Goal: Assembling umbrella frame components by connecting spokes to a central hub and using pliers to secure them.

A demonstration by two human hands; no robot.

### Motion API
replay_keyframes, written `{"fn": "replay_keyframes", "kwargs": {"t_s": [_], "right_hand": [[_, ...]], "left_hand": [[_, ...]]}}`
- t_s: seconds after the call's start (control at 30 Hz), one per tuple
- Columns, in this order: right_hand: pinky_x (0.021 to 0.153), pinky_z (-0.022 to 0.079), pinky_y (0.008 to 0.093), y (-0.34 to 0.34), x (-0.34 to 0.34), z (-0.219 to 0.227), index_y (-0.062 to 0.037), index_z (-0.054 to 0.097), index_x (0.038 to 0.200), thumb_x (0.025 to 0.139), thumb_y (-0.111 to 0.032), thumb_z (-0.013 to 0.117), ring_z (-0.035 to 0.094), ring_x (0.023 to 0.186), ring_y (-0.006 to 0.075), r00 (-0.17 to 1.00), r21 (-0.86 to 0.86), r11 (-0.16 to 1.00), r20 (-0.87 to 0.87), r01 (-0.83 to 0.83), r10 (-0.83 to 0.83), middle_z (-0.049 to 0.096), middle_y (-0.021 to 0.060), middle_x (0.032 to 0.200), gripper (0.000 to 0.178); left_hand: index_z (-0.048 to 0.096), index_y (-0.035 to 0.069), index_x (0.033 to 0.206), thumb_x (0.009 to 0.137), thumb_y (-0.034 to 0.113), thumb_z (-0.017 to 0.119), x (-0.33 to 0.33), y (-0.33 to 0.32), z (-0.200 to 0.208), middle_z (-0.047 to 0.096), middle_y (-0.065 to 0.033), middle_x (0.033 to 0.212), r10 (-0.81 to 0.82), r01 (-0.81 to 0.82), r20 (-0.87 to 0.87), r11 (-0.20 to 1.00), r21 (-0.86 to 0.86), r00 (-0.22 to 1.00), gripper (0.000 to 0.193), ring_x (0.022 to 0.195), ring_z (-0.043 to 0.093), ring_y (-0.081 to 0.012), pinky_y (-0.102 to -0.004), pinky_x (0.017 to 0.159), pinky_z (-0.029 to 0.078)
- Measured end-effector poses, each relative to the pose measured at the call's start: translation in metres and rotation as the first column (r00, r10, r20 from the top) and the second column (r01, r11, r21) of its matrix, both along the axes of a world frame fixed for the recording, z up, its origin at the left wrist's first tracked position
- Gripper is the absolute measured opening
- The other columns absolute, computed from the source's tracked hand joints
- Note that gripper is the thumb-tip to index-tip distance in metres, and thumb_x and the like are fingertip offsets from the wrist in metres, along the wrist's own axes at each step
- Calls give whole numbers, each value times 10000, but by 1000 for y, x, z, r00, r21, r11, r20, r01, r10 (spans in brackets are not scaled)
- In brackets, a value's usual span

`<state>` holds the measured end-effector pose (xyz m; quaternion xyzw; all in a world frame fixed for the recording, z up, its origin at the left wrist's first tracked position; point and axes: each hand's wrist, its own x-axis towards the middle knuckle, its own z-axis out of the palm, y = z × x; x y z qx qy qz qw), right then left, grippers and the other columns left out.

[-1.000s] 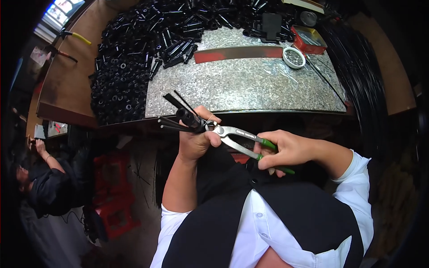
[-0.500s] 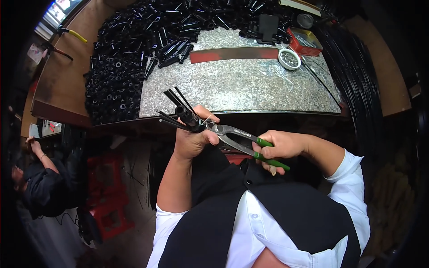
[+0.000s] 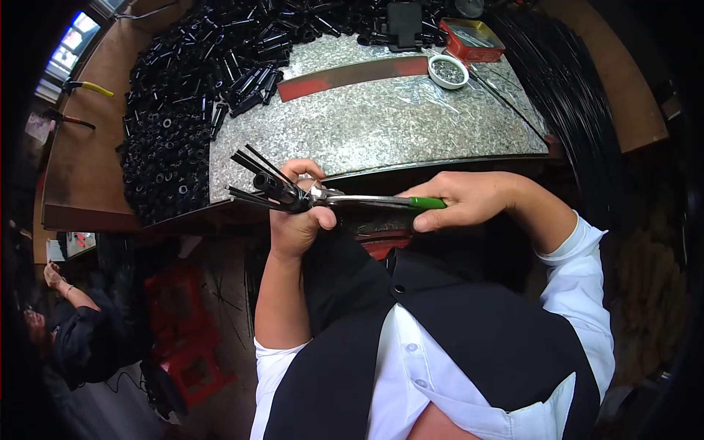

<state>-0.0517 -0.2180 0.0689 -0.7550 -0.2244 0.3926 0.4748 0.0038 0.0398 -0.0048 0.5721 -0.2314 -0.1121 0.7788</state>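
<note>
Work in hand appears to be cutting or crimping at the end of a black tube (image 3: 273, 186) with pliers (image 3: 367, 199), carried out in the air just in front of the bench edge. Judged good practice: keep the tube steady and square to the pliers' nose, keep fingers back from the bite, and apply a single firm squeeze rather than twisting. From the left: a heap of short black tubes (image 3: 176, 103) covers the left part of the bench, beside a bare metal sheet (image 3: 381, 125). The left hand (image 3: 297, 216) is closed in a fist around the tube, from whose far end several thin black strands (image 3: 249, 165) fan out to the left; thumb and fingers are wrapped tight, with no gap showing. The pliers' nose meets the tube right at this hand; whether the nose is fully shut cannot be told. The right hand (image 3: 469, 199) is curled narrowly around the green handles (image 3: 427, 203), which lie close together. Further right, a small white dish (image 3: 447, 71) and a red tin (image 3: 473, 40) stand at the back of the bench, well apart from both hands.
</note>
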Motion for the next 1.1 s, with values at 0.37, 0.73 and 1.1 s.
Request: {"fn": "replay_keyframes", "kwargs": {"t_s": [0.37, 0.73, 1.1], "right_hand": [[620, 451, 431, 23, -7, -10, -22, 516, 925, 871, -304, 619, 591, 704, 359, 870, -317, 914, 487, 253, -72, 586, 156, 711, 306], [579, 479, 415, 3, -16, -3, -38, 501, 914, 784, -218, 668, 596, 682, 329, 519, -287, 877, 853, 385, 51, 556, 116, 754, 278], [494, 465, 339, 0, -24, 22, -43, 518, 848, 808, -265, 634, 568, 575, 235, 291, -388, 799, 916, 459, 277, 490, 75, 669, 253]], "left_hand": [[519, 13, 764, 524, 350, 885, -9, -1, -11, 431, -8, 934, 213, -214, 57, 977, 9, 975, 553, 732, 433, -96, -256, 677, 377], [357, 23, 1014, 536, 506, 809, -6, 1, 7, 353, 92, 566, -9, 9, 5, 998, -65, 1000, 816, 530, 349, -10, -169, 515, 273], [306, 122, 919, 501, 255, 917, -11, -14, 9, 308, 80, 632, -188, 174, -90, 974, -147, 978, 752, 545, 303, -16, -181, 490, 258]]}}
